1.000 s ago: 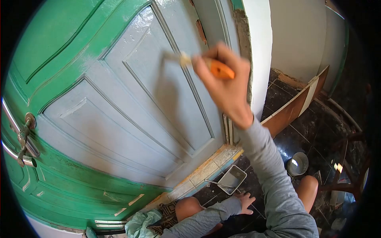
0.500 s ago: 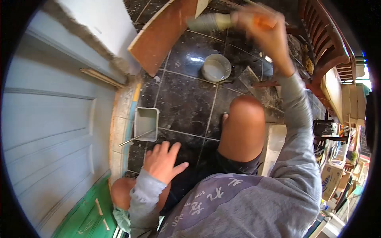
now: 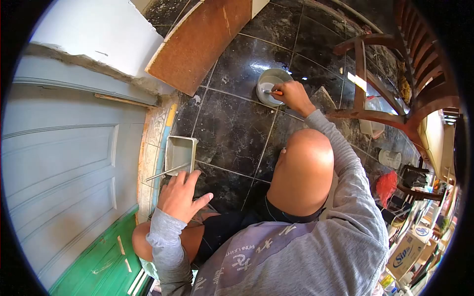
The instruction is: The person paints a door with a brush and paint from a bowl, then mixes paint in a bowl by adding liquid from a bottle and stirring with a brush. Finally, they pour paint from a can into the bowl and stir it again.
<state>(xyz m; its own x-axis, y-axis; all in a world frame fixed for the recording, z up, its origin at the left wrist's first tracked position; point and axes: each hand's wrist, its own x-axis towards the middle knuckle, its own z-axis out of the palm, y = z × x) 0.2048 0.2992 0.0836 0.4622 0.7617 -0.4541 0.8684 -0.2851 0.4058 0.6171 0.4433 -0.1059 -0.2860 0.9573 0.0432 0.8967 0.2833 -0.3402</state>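
Observation:
My right hand (image 3: 296,98) grips a tool with an orange handle (image 3: 277,92), whose far end is inside a round grey bucket (image 3: 264,101) on the dark tiles. What the tool's tip looks like is hard to make out. My left hand (image 3: 178,195) hovers by my knee with fingers apart and holds nothing. Just beyond its fingertips stands a rectangular grey tray (image 3: 195,148), with a thin metal rod (image 3: 163,174) leaning over its edge.
A curved brown board (image 3: 202,47) lies at the top. On the right are a wooden chair (image 3: 359,74), a white tub (image 3: 390,158), a red bag (image 3: 386,188) and a cardboard box (image 3: 407,251). A grey-blue door (image 3: 59,167) stands at the left.
My right hand has come down from the top of the view to the bucket, with the orange-handled tool now reaching inside. My left hand has shifted slightly left, closer to the tray.

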